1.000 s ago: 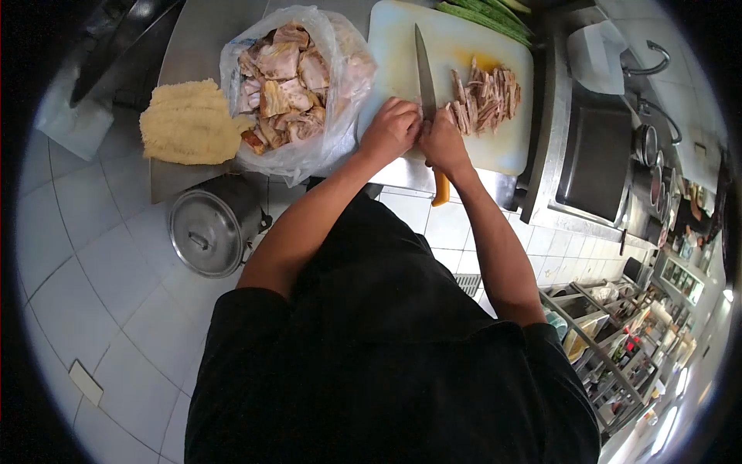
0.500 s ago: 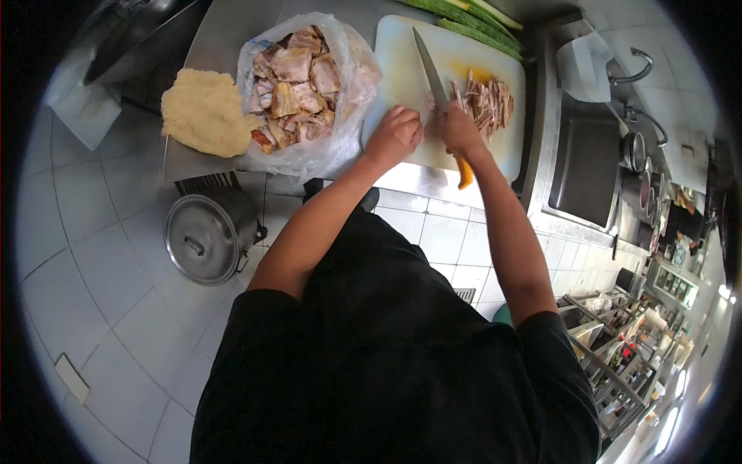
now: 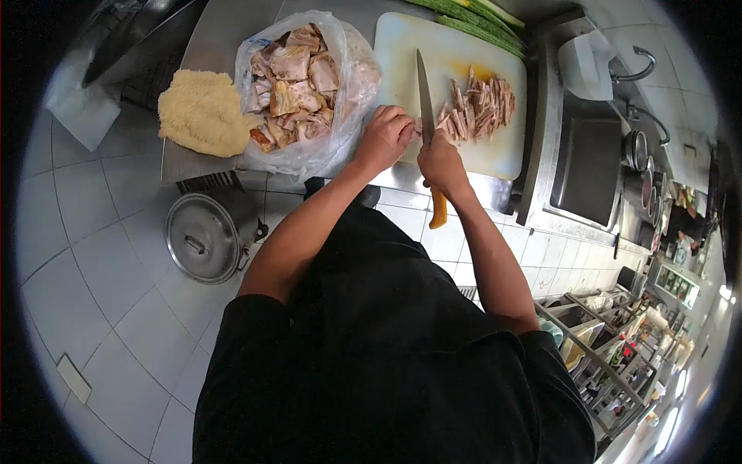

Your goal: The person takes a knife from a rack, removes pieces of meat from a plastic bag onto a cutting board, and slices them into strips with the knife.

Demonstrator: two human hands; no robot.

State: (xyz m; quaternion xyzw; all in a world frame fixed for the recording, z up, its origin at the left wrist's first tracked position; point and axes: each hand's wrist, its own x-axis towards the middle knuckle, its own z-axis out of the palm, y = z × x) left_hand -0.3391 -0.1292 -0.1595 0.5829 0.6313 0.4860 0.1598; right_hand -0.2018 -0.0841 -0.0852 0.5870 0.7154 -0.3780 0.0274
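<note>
My right hand [image 3: 444,164] grips a kitchen knife [image 3: 424,91] by its yellow handle, the blade pointing to the far side of the white cutting board [image 3: 398,46]. Beside the blade, on its left, my left hand [image 3: 386,138] is closed with curled fingers on a small piece of meat [image 3: 417,126], mostly hidden by the fingertips. Just right of the blade lies a pile of thin meat strips [image 3: 481,107]. Left of the board, an open plastic bag [image 3: 357,69] holds many chunks of meat [image 3: 292,63].
A beige cloth [image 3: 202,112] lies at the counter's left end. Long green vegetables [image 3: 471,22] rest beyond the board. To the right is a metal sink [image 3: 586,158] with taps. A lidded metal pot [image 3: 202,238] stands on the tiled floor.
The knife and my right hand have shifted left and toward me, away from the meat strips. My left hand has moved slightly left, and a bit of meat now shows at its fingertips.
</note>
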